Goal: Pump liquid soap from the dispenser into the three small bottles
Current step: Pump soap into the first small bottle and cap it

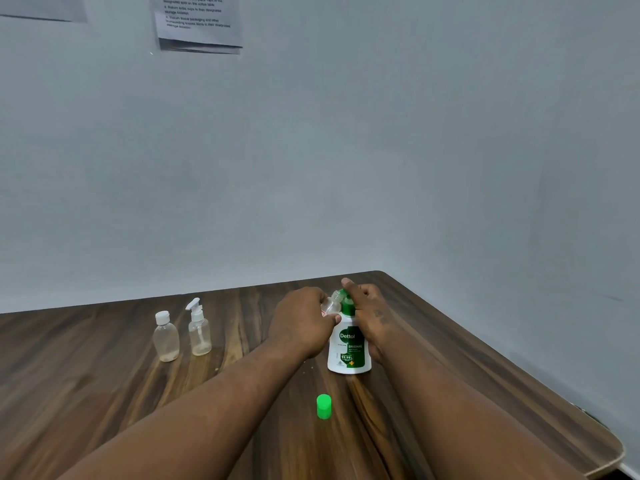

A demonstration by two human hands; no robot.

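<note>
A white and green Dettol soap dispenser (349,348) stands upright on the wooden table (104,393). My right hand (369,311) wraps round its right side, with fingers up on the green pump head. My left hand (303,323) grips a small clear bottle (331,303), tilted with its mouth at the pump's spout. Two more small clear bottles stand to the left: one with a white screw cap (166,337) and one with a white pump top (199,329). A loose bright green cap (323,406) stands in front of the dispenser.
The table meets a pale grey wall at the back and right; its rounded corner (379,273) lies just behind the dispenser. The right table edge (554,393) runs diagonally toward me. Printed sheets (199,22) hang on the wall.
</note>
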